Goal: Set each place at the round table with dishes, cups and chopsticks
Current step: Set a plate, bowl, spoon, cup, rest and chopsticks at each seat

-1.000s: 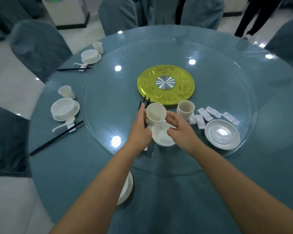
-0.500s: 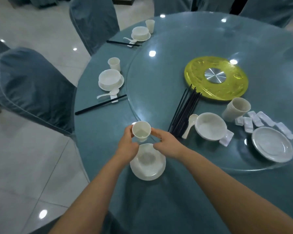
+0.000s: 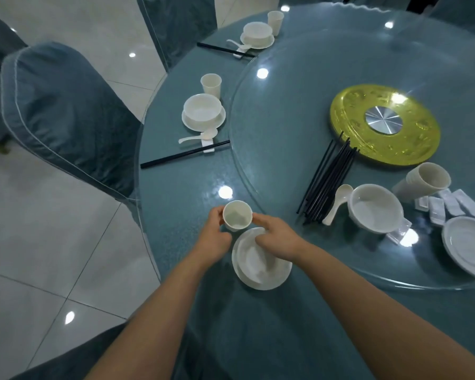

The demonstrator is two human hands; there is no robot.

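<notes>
A small white cup [image 3: 237, 219] stands on the teal tablecloth just beyond a white plate [image 3: 261, 263] near the table's front edge. My left hand [image 3: 213, 238] grips the cup from its left side. My right hand [image 3: 279, 238] touches the cup's right side with its fingertips and lies over the plate's far rim. On the glass turntable [image 3: 285, 111] lie a bundle of black chopsticks [image 3: 328, 181], a white spoon [image 3: 337, 202], a bowl [image 3: 374, 208], stacked cups [image 3: 422, 182], white chopstick rests [image 3: 450, 205] and another plate [image 3: 468, 246].
Two finished place settings sit at the left rim: a nearer bowl on a plate [image 3: 203, 112] with cup, spoon and chopsticks [image 3: 185, 154], and a farther setting [image 3: 257, 35]. Covered chairs [image 3: 63, 116] stand close at the left. A yellow disc [image 3: 384, 124] marks the turntable's centre.
Both hands carried the cup from the turntable to the near table edge and lowered it beside the plate. My view swung to the left.
</notes>
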